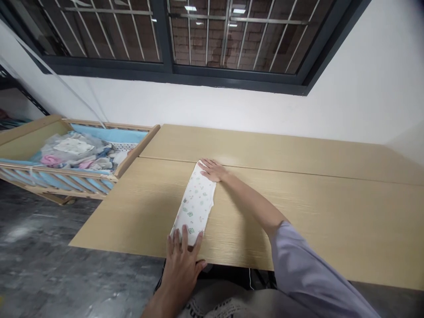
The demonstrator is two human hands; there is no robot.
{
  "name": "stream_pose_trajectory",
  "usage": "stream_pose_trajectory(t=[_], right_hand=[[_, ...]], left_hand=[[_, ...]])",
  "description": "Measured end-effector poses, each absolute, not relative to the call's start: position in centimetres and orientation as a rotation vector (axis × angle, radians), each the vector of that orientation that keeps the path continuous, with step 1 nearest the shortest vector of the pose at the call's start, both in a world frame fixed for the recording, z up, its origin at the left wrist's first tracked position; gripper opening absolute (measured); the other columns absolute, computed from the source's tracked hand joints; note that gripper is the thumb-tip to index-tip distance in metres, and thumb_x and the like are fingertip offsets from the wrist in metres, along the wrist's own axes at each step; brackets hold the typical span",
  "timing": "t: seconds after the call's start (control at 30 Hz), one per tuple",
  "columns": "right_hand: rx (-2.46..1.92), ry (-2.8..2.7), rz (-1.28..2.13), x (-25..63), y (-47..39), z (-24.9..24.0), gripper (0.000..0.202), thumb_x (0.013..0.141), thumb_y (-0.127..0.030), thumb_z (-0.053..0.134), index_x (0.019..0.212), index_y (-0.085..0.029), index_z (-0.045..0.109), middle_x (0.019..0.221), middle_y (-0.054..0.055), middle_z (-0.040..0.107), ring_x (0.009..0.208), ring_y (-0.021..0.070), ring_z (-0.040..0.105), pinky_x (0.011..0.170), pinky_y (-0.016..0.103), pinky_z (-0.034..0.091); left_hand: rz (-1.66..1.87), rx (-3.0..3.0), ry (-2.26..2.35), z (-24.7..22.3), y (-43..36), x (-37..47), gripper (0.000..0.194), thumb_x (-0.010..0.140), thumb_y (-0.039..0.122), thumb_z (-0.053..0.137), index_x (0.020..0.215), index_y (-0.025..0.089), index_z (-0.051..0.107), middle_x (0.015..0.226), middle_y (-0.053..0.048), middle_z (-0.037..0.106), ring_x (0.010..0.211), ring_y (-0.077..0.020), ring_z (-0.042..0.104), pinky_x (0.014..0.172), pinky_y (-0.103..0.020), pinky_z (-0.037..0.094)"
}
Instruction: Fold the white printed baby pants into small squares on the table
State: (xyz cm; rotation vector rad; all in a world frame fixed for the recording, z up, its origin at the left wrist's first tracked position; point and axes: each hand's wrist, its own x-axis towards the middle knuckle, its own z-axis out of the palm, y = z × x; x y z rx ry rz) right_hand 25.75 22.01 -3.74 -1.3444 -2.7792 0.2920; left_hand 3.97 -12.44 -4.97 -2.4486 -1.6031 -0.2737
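Observation:
A white cloth [195, 201] with small green and pink prints lies folded into a long, narrow strip on the wooden table [318, 212]. It runs from the table's front edge, slanting away to the right. My left hand [183, 260] is at its near end, fingers spread, fingertips resting on the cloth. At the far end my right hand [213, 170] lies flat across the cloth's top edge, its fingers stretched out and pointing left. Neither hand is gripping the cloth.
A wooden crib [121, 170] with blue lining stands against the table's left side, holding clothes and a clear plastic bag [71, 145]. Behind the table rise a white wall [251, 112] and a dark-framed, barred window [232, 77]. Grey floor shows at the lower left.

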Motion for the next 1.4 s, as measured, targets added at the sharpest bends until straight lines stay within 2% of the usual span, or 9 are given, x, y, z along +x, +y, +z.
stream_pose_trajectory(t=[0.23, 0.37, 0.47, 0.6, 0.7, 0.8, 0.93, 1.07, 1.4], right_hand=[[-1.280, -2.749, 0.189, 25.9, 22.0, -4.0, 0.064, 0.106, -0.049, 0.019, 0.163, -0.020, 0.023, 0.170, 0.008, 0.014, 0.157, 0.0248, 0.009, 0.127, 0.048, 0.007], [-1.258, -2.570, 0.091, 25.2, 18.9, -2.4, 0.062, 0.105, -0.041, 0.030, 0.159, -0.011, 0.029, 0.168, 0.016, 0.019, 0.157, 0.0295, 0.013, 0.126, 0.051, 0.012], [-1.185, -2.456, 0.164, 24.6, 13.7, -0.6, 0.053, 0.104, -0.036, 0.039, 0.150, -0.010, 0.044, 0.157, 0.022, 0.040, 0.146, 0.0327, 0.036, 0.119, 0.054, 0.030], [-0.865, -2.577, 0.511, 24.1, 4.6, 1.4, 0.035, 0.106, -0.031, 0.041, 0.128, -0.016, 0.063, 0.124, 0.014, 0.066, 0.114, 0.0232, 0.063, 0.101, 0.042, 0.051], [-0.679, -2.702, 0.578, 24.1, -1.8, 1.5, 0.039, 0.105, -0.038, 0.045, 0.135, -0.018, 0.060, 0.133, 0.011, 0.065, 0.123, 0.0211, 0.060, 0.106, 0.039, 0.048], [-0.745, -2.720, 0.402, 24.4, -6.7, -0.2, 0.057, 0.099, -0.049, 0.055, 0.144, -0.014, 0.052, 0.144, 0.016, 0.057, 0.137, 0.0286, 0.050, 0.115, 0.046, 0.041], [-0.916, -2.628, 0.125, 24.8, -10.7, -3.8, 0.041, 0.100, -0.029, 0.056, 0.139, -0.017, 0.057, 0.140, 0.014, 0.061, 0.138, 0.0297, 0.050, 0.117, 0.050, 0.041], [-0.954, -2.534, 0.064, 24.8, -12.6, -5.2, 0.035, 0.097, -0.015, 0.056, 0.130, -0.024, 0.063, 0.135, 0.012, 0.066, 0.132, 0.0284, 0.056, 0.112, 0.052, 0.048], [-1.097, -2.192, 0.648, 26.6, -6.5, 5.1, 0.022, 0.105, -0.028, 0.044, 0.119, -0.024, 0.060, 0.116, 0.010, 0.066, 0.114, 0.0224, 0.062, 0.097, 0.040, 0.056]], left_hand=[[-0.281, -2.445, -1.610, -4.4, -12.5, 4.1, 0.078, 0.089, 0.046, 0.066, 0.158, 0.033, 0.032, 0.158, -0.021, 0.041, 0.139, -0.0482, 0.045, 0.108, -0.066, 0.040], [-0.371, -2.540, -1.682, -2.6, -11.2, 2.7, 0.058, 0.099, 0.042, 0.051, 0.155, 0.031, 0.039, 0.148, -0.014, 0.056, 0.132, -0.0365, 0.056, 0.111, -0.065, 0.039], [-0.543, -2.635, -1.697, -1.3, -9.6, 0.8, 0.045, 0.102, 0.039, 0.046, 0.144, 0.022, 0.051, 0.134, -0.012, 0.067, 0.119, -0.0265, 0.065, 0.110, -0.053, 0.046], [-0.710, -2.708, -1.550, -1.2, -8.6, -0.7, 0.031, 0.099, 0.039, 0.052, 0.123, 0.022, 0.064, 0.126, -0.010, 0.071, 0.114, -0.0242, 0.067, 0.101, -0.042, 0.054], [-0.702, -2.737, -1.459, -1.8, -9.0, -0.9, 0.033, 0.096, 0.042, 0.059, 0.122, 0.023, 0.066, 0.125, -0.010, 0.072, 0.113, -0.0250, 0.068, 0.099, -0.041, 0.055], [-0.628, -2.783, -1.350, -2.5, -10.0, -1.1, 0.041, 0.094, 0.036, 0.062, 0.133, 0.022, 0.061, 0.130, -0.011, 0.070, 0.114, -0.0255, 0.068, 0.097, -0.040, 0.056], [-0.572, -2.847, -1.196, -2.7, -11.1, -1.4, 0.039, 0.095, 0.010, 0.051, 0.127, 0.027, 0.064, 0.123, -0.004, 0.073, 0.107, -0.0195, 0.070, 0.098, -0.036, 0.055], [-0.637, -2.887, -1.120, -2.2, -11.9, -1.4, 0.039, 0.095, 0.004, 0.047, 0.121, 0.026, 0.065, 0.117, -0.003, 0.075, 0.103, -0.0168, 0.070, 0.096, -0.031, 0.054], [-1.288, -2.693, -1.524, 3.6, -6.7, 2.6, 0.026, 0.100, 0.021, 0.050, 0.123, 0.023, 0.062, 0.106, -0.004, 0.072, 0.098, -0.0148, 0.069, 0.088, -0.025, 0.055]])
